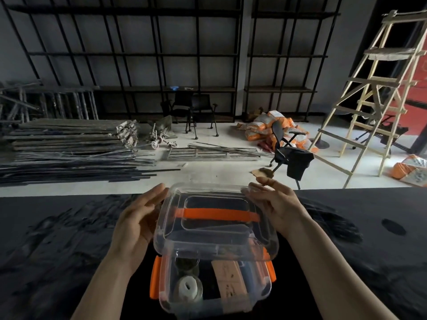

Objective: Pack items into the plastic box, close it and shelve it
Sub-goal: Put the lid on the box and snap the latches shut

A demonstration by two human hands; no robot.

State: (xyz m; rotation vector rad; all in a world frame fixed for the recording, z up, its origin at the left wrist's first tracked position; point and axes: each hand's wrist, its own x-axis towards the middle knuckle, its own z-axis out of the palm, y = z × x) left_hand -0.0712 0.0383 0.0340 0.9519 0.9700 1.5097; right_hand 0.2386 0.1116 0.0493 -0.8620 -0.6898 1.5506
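Shelving (pixel 138 54): black metal grid along the far wall. Wooden ladder (pixel 374 95) stands at right; stacked metal frames (pixel 69 139) lie on the floor at left; one chair (pixel 288 151) sits mid-floor.

Tabletop (pixel 57 239): black, wrinkled covering, near edge of the room.

Box (pixel 215 287): clear plastic, orange side latches, resting on the tabletop directly in front of the person. Contents visible through the walls: a white tape roll (pixel 189 288) at left, a brown card (pixel 228 280) at right. Other contents too dim to tell.

Lid (pixel 215 218): clear, orange handle across the top, held above the box and tilted, its near edge over the box's far rim. Not seated.

Left hand (pixel 136 222): fingers spread, palm pressed to the lid's left edge.

Right hand (pixel 275 204): fingers extended, grasping the lid's right edge.
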